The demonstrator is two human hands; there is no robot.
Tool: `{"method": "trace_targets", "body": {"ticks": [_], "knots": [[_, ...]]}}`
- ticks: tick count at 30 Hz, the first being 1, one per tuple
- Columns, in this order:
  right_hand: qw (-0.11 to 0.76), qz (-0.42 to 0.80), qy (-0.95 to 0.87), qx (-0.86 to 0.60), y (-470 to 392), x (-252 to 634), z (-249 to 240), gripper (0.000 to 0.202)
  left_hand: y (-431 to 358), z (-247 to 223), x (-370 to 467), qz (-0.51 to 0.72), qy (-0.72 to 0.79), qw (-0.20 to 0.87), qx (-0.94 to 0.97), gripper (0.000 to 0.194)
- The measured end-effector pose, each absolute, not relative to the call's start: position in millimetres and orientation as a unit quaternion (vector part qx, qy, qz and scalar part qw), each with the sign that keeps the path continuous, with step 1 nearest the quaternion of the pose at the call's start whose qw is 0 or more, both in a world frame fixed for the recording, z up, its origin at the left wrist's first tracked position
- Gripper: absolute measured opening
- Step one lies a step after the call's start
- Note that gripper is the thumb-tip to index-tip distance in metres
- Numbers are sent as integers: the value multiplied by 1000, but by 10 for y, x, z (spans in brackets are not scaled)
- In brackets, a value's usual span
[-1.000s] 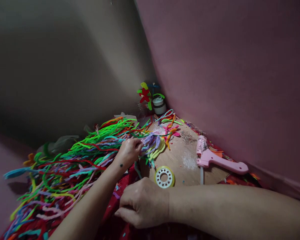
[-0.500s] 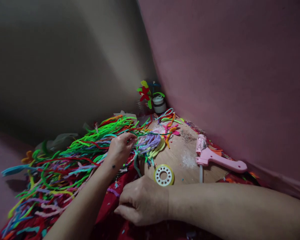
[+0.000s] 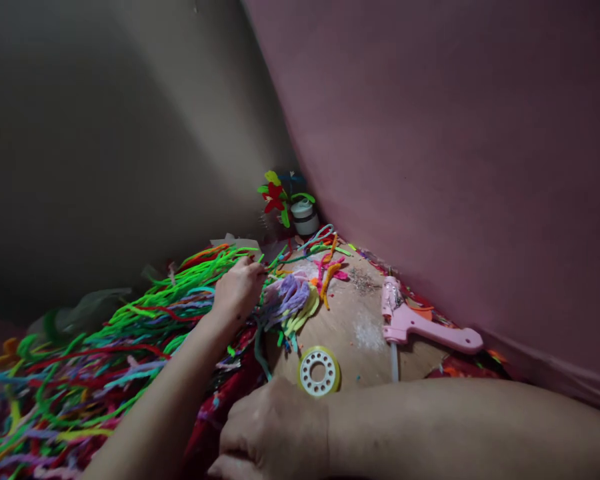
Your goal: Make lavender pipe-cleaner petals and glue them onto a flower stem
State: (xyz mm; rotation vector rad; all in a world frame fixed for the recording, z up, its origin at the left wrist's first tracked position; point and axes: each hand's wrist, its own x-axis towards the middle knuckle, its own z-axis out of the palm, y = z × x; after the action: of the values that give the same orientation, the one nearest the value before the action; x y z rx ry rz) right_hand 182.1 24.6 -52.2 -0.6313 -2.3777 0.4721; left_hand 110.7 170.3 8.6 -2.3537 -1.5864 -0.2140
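Note:
My left hand [image 3: 240,290] reaches over the heap of coloured pipe cleaners [image 3: 145,313]. Its fingers are pinched together at the heap's right edge, where a thin dark green pipe cleaner [image 3: 300,259] seems to run out from the fingertips. Just right of this hand lies a bundle of lilac pipe cleaners [image 3: 293,293], with pale yellow pieces [image 3: 305,312] beside it. Nearer to me, my right hand [image 3: 275,427] is closed with its knuckles up. Whatever its fingers may hold is hidden. A roll of clear yellowish tape [image 3: 319,372] lies just beyond it.
On the wooden board [image 3: 340,333] a pink glue gun [image 3: 420,323] rests at the right, its glue stick pointing towards me. Pink and orange pieces [image 3: 331,273] lie farther back. A small white pot [image 3: 305,217] and a red flower [image 3: 273,197] stand in the corner between two walls.
The view has shifted, so the board and glue gun sit slightly lower and further left. My left fingertips have moved slightly away over the heap. My right hand is lower in view, still closed.

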Motion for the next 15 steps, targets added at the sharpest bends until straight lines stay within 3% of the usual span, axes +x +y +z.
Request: {"method": "trace_targets", "body": {"ticks": [6,15], "knots": [[355,164,-893,-225,261,1755,-631,27,1895,390,1106,-109,-578,176,-789,31],[375,152,-888,-218,261,1744,-676,23,1907,328,1035,-114,-598,270,-747,35]]}}
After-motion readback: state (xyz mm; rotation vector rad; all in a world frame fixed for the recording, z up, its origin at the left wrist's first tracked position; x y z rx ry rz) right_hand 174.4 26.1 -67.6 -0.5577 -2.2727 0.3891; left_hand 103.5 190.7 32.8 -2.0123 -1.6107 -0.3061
